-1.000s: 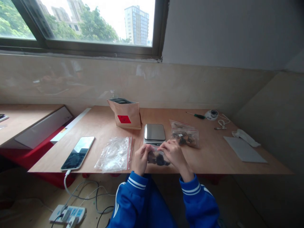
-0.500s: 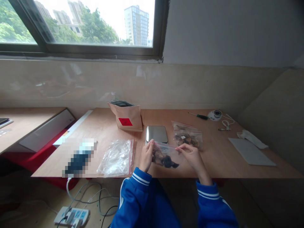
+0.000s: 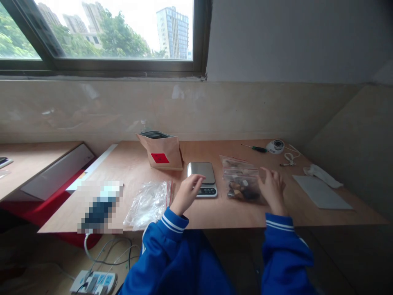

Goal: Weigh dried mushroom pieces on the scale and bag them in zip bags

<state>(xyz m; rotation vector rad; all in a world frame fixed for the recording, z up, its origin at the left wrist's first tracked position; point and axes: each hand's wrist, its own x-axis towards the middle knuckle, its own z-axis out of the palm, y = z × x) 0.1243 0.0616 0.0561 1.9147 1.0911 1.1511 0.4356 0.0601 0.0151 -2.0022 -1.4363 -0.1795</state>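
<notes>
My left hand is in front of the digital kitchen scale, empty, with its fingers partly bent and apart. It hides part of the scale's left side and display. At the right edge of a clear zip bag with dark brown dried pieces is my right hand, its fingers spread. Whether a fingertip still touches the bag I cannot tell. This bag lies over other filled zip bags. Left of my left hand rests a stack of clear empty zip bags with red seal lines.
A brown paper pouch with a red label stands open behind the scale. At the back right are a screwdriver and a white dome camera. A grey sheet lies right; a blurred-out item lies left, above a power strip.
The filled zip bag has moved right from between my hands onto the other filled bags. My left hand has let go of it, and my right hand has moved right and opened.
</notes>
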